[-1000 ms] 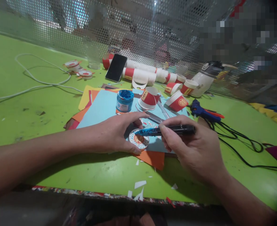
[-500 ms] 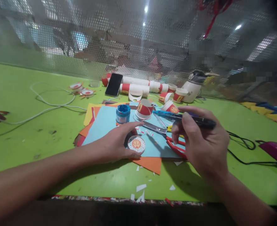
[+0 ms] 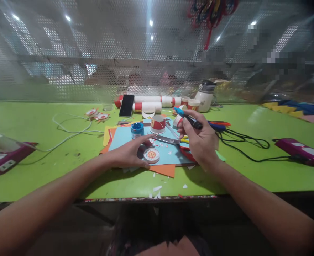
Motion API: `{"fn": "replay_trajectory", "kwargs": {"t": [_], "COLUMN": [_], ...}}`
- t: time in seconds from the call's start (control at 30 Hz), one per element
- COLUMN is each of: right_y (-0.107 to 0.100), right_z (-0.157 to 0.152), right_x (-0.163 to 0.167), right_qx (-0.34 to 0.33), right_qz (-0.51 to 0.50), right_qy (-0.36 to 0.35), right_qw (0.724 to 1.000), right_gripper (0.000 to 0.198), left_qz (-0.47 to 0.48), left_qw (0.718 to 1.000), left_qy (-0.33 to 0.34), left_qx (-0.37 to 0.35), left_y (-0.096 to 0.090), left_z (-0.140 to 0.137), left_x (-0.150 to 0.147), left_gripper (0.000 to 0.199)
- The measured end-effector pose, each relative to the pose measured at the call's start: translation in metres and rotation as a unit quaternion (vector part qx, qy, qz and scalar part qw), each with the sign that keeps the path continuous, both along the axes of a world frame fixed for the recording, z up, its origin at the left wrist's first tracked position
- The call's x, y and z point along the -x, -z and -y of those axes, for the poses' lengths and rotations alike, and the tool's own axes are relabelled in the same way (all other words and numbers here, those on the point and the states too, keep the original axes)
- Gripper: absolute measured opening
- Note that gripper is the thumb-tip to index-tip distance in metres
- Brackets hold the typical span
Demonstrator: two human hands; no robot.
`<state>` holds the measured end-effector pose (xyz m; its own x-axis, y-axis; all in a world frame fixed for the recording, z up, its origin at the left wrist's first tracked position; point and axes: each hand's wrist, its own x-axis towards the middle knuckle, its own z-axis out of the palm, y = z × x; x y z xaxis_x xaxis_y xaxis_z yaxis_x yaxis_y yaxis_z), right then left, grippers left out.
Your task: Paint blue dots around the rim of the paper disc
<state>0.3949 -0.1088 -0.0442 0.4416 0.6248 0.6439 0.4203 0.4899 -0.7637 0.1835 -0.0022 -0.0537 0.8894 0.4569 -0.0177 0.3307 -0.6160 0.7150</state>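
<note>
Two hands were at work over the light blue sheet (image 3: 125, 137) on the green table (image 3: 39, 156). The left hand (image 3: 129, 154) lay flat with fingers spread, its thumb and forefinger bracketing the round cup base (image 3: 151, 155), pinning rather than grasping it. The right hand (image 3: 199, 140) had its grip closed on the brush (image 3: 191, 120), blue tip raised toward the cups and well above the disc. To do this step well, I judge the disc should stay pressed flat and the loaded tip be kept upright so nothing drips. One paint pot (image 3: 137, 129) stood open just beyond the left fingers, one pair of scissors (image 3: 170, 139) lay between the hands, and one phone (image 3: 126, 105) leaned at the back. Loose red-and-white cups numbered perhaps four, though the far ones blurred together.
</note>
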Motion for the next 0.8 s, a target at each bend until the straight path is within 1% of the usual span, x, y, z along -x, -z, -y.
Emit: {"fn": "replay_trajectory", "kwargs": {"t": [0.13,0.3,0.4,0.53,0.8], "right_y": [0.004,0.014,0.019,0.019,0.016], "right_z": [-0.006,-0.016,-0.020,-0.021,-0.019], "right_x": [-0.005,-0.012,-0.016,-0.018,-0.017], "right_qx": [-0.005,0.001,0.010,0.023,0.029], "right_qz": [0.005,0.033,0.047,0.056,0.055], "right_qy": [0.005,0.008,0.017,0.028,0.028], "right_qw": [1.000,0.999,0.999,0.998,0.998], "right_gripper": [0.032,0.029,0.029,0.031,0.029], "left_qz": [-0.012,-0.022,-0.027,-0.026,-0.018], "left_qw": [1.000,0.999,0.998,0.998,0.997], "left_qy": [0.017,0.041,0.051,0.055,0.043], "left_qx": [0.013,0.010,-0.002,-0.024,-0.065], "left_y": [-0.006,-0.008,-0.005,-0.001,0.004], "left_z": [-0.003,-0.005,-0.007,-0.010,-0.002], "left_x": [0.002,0.002,-0.001,-0.006,-0.004], "left_gripper": [0.093,0.090,0.090,0.092,0.099]}}
